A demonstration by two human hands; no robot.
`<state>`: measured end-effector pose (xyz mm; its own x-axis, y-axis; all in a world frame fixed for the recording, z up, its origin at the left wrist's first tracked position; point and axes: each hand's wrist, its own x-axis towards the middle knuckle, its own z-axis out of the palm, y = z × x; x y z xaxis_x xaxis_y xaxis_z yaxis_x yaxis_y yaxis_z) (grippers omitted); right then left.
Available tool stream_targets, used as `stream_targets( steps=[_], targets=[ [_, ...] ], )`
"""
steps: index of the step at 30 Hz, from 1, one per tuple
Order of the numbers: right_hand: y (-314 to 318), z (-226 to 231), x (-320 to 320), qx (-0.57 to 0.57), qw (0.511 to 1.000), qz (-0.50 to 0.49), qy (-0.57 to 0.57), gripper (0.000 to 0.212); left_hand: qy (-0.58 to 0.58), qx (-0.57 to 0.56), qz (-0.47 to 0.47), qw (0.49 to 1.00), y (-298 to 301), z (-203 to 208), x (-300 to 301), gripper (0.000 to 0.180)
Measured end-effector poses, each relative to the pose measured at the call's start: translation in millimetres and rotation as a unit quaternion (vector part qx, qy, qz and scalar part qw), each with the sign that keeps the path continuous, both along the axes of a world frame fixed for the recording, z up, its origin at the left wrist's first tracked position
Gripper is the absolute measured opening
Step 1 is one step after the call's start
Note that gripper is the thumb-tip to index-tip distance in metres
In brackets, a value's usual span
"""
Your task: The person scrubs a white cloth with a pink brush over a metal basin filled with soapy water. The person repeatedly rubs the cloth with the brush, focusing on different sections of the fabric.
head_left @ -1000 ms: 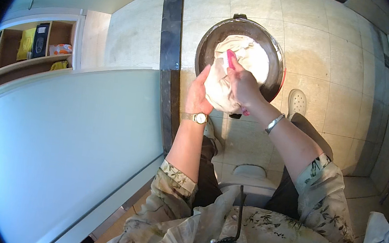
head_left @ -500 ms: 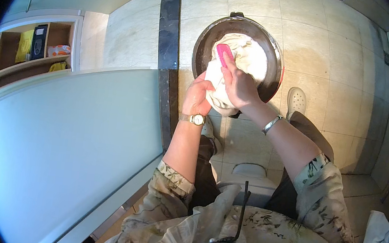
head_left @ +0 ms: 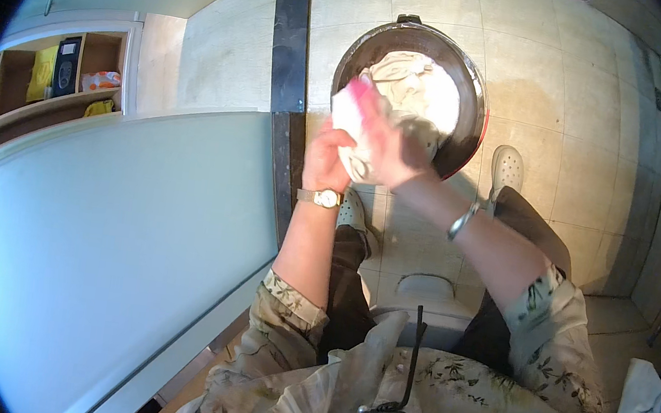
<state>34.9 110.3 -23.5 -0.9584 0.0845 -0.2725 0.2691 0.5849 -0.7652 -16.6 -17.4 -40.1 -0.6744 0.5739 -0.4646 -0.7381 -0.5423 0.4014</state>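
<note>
A dark round basin (head_left: 475, 100) stands on the floor ahead of me, with a bundled cream-white cloth (head_left: 436, 87) in it. My left hand (head_left: 328, 155) grips a raised fold of that cloth at the basin's near left rim, thumb on top. Above this fold, my right hand (head_left: 395, 150) is closed round a pink scrubbing brush (head_left: 365, 95) and presses it toward the cloth. Motion smears the right hand and the brush, and the brush's underside is hidden. On my left wrist is a watch (head_left: 328, 198); a silver bangle (head_left: 463, 220) circles the right one.
To the left lies a large frosted panel (head_left: 120, 238), with an open shelf unit (head_left: 45, 110) of bags beyond it. My feet in pale clogs (head_left: 507, 169) flank the near side of the basin. Tiled floor (head_left: 529, 66) surrounds it. White fabric (head_left: 641, 401) hangs at the lower right.
Both hands have shifted slightly left, lifting the cloth fold more over the left rim. The brush has moved left and a little down, and the right hand is now blurred.
</note>
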Motion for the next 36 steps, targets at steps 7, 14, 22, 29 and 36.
stream_targets(
  steps=[7,14,22,29,36],
  targets=[
    [-11.8,-2.7,16.9,-0.063,0.992,-0.035,0.102,0.046,0.001,-0.050,-0.029,0.998,-10.5,10.0,-4.4,0.079],
    [22.4,-6.6,-10.2,-0.102,0.989,-0.096,0.040,0.041,0.075,-0.031,-0.041,0.996,8.8,21.4,-0.5,0.075],
    [-28.6,8.7,29.1,-0.109,0.989,0.013,0.098,0.042,-0.083,0.017,0.052,0.995,-20.8,-35.8,-7.9,0.037],
    [-14.3,2.3,13.9,-0.063,0.995,-0.002,0.078,0.051,-0.047,0.105,0.017,0.993,-8.4,-29.8,-7.4,0.031],
    [14.5,9.4,-7.6,-0.110,0.991,-0.050,-0.061,0.046,-0.122,-0.030,0.042,0.991,17.7,-0.6,4.4,0.031]
  ],
)
